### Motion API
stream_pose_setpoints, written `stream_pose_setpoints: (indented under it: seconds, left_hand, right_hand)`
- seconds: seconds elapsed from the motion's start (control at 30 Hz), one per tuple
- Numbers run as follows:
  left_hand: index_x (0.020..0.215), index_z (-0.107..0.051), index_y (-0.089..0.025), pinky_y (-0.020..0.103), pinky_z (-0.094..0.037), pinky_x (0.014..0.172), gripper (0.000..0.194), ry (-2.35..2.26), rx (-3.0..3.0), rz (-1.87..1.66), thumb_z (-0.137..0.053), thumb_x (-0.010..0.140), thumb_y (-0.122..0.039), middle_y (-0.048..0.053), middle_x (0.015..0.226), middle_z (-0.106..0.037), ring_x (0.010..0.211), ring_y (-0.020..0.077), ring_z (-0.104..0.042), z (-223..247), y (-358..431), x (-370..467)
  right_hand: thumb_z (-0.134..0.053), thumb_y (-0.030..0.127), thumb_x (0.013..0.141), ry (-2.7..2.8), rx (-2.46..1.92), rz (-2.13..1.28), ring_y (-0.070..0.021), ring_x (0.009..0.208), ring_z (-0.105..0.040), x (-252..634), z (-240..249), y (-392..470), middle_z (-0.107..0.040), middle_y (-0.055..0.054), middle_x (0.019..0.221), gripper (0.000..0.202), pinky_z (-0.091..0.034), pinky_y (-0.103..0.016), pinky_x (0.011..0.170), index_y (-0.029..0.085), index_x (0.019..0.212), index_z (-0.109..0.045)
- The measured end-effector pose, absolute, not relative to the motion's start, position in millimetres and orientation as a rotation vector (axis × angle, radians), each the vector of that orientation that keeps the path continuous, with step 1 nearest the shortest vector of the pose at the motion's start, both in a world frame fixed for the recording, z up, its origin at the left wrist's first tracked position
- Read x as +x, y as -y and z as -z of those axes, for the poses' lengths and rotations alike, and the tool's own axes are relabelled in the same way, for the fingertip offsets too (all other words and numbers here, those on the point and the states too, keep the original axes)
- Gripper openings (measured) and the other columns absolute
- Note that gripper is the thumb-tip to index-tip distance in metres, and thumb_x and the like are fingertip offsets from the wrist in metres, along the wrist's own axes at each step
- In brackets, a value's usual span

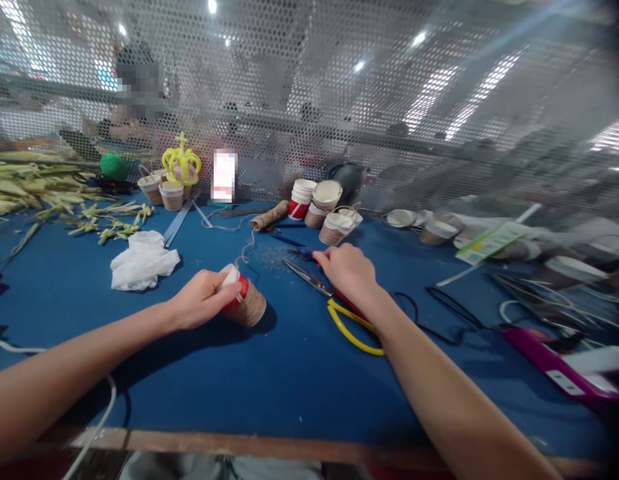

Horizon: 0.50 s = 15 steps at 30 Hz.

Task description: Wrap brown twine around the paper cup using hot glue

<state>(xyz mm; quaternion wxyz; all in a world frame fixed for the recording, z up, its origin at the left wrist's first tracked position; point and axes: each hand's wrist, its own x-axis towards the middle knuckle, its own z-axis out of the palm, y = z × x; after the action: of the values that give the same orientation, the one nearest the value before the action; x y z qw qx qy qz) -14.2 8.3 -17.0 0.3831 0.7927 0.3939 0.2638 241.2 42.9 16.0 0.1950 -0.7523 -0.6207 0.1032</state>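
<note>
My left hand [206,298] is closed around a paper cup [250,305], tilted on its side just above the blue table. Brown twine covers the cup's lower part, and red print shows near its rim. A loose strand of twine runs from the cup to a twine roll [270,217] behind it. My right hand [348,270] is wrapped round what looks like a glue gun with a blue nozzle [303,253]; its red body is mostly hidden beneath the hand. Scissors with yellow handles [352,331] lie on the table under my right hand and wrist.
Several cups, some twine-wrapped [336,227], stand at the back. A crumpled white cloth [143,260] lies at left, near dried husks [29,183] and a yellow crown [182,163]. On the right are a purple power strip [549,360] and black cable [454,307]. Perforated mesh rises behind.
</note>
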Motion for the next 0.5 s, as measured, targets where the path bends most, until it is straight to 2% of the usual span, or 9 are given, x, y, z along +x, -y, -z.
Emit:
stream_pose_setpoints:
  seconds: [0.07,0.17,0.23,0.3,0.37,0.43,0.5]
  left_hand:
    - [0.053,-0.040,-0.014,0.019,-0.025,0.044,0.039,-1.021,2.098,-0.679,-0.032,0.082,-0.039,-0.005,0.051,-0.030,0.048,0.0071,-0.027,15,-6,-13]
    - [0.052,-0.041,-0.015,0.021,-0.025,0.045,0.036,-0.978,2.294,-0.702,-0.033,0.082,-0.032,-0.004,0.050,-0.033,0.047,0.0073,-0.028,12,-1,-11]
    - [0.054,-0.044,-0.015,0.022,-0.026,0.048,0.033,-0.873,2.444,-0.715,-0.033,0.082,-0.027,-0.003,0.051,-0.038,0.049,0.0080,-0.030,11,2,-11]
    - [0.056,-0.046,-0.015,0.024,-0.028,0.051,0.030,-0.772,2.549,-0.721,-0.034,0.082,-0.025,-0.001,0.053,-0.042,0.051,0.0091,-0.032,10,4,-10]
    - [0.056,-0.046,-0.015,0.024,-0.029,0.051,0.030,-0.728,2.585,-0.719,-0.033,0.081,-0.024,-0.001,0.054,-0.044,0.052,0.0096,-0.033,10,6,-10]
    - [0.054,-0.044,-0.015,0.023,-0.029,0.050,0.031,-0.761,2.542,-0.696,-0.033,0.081,-0.026,-0.001,0.053,-0.042,0.050,0.0090,-0.033,10,7,-10]
    - [0.053,-0.043,-0.015,0.022,-0.028,0.048,0.035,-0.849,2.371,-0.657,-0.034,0.082,-0.031,-0.003,0.050,-0.039,0.047,0.0080,-0.032,8,7,-10]
  right_hand:
    - [-0.043,0.042,0.082,1.894,-1.960,-0.416,-0.0252,0.095,-0.056,222,-20,-32,-0.064,-0.014,0.093,0.037,-0.040,-0.034,0.081,0.014,0.076,-0.067]
    - [-0.031,0.050,0.085,2.063,-1.700,-0.755,-0.0145,0.083,-0.061,189,-17,-19,-0.068,-0.003,0.090,0.047,-0.044,-0.025,0.076,0.021,0.083,-0.068]
    - [-0.030,0.053,0.083,2.000,-1.352,-1.181,-0.0159,0.094,-0.058,170,-12,-13,-0.065,-0.006,0.100,0.051,-0.042,-0.028,0.083,0.018,0.092,-0.066]
    - [-0.035,0.053,0.082,1.835,-1.153,-1.396,-0.0156,0.099,-0.055,157,-9,-10,-0.062,-0.006,0.106,0.048,-0.041,-0.029,0.086,0.018,0.099,-0.063]
    - [-0.048,0.047,0.078,1.663,-1.066,-1.453,-0.0147,0.097,-0.056,151,-9,-7,-0.063,-0.005,0.105,0.038,-0.041,-0.028,0.085,0.018,0.097,-0.063]
    - [-0.059,0.038,0.072,1.543,-1.032,-1.411,-0.0138,0.091,-0.057,150,-12,-4,-0.065,-0.004,0.097,0.026,-0.042,-0.027,0.081,0.017,0.087,-0.065]
    - [-0.061,0.033,0.070,1.490,-1.026,-1.323,-0.0123,0.082,-0.057,154,-15,-1,-0.066,-0.002,0.086,0.018,-0.042,-0.026,0.077,0.017,0.077,-0.065]
